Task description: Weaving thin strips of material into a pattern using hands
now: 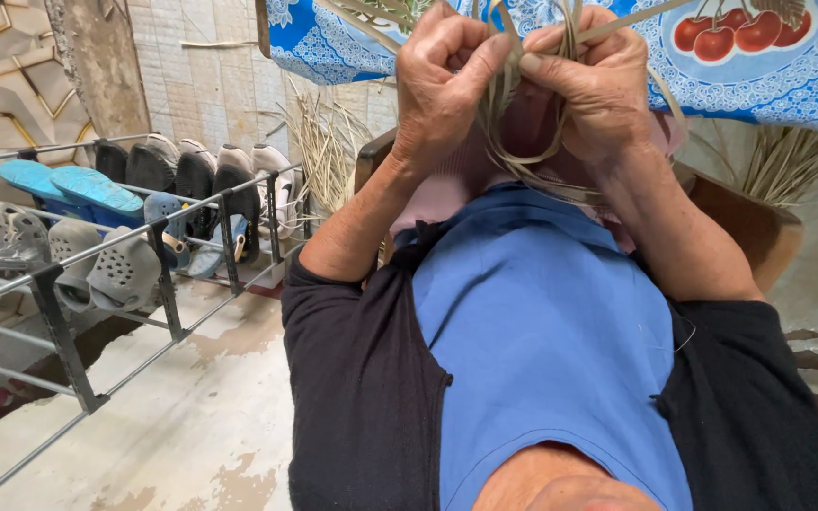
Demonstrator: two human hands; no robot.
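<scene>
Both my hands are raised in front of me, close together, working thin dried palm-leaf strips (508, 142). My left hand (442, 80) is closed in a fist around several strips, thumb pressed against them. My right hand (598, 80) pinches other strips between thumb and fingers; the strips loop down between the hands and run up past the top edge. Below the hands hangs a partly woven band of the same strips (560, 189), over a pink cloth (437, 194) on my lap. My blue and black top fills the lower view.
A metal shoe rack (158, 284) with several sandals and clogs stands at left on a stained concrete floor (210, 416). A table with a blue fruit-print cloth (769, 76) is ahead. Bundles of dried leaves (328, 151) lean by the tiled wall; a brown pot (759, 227) sits at right.
</scene>
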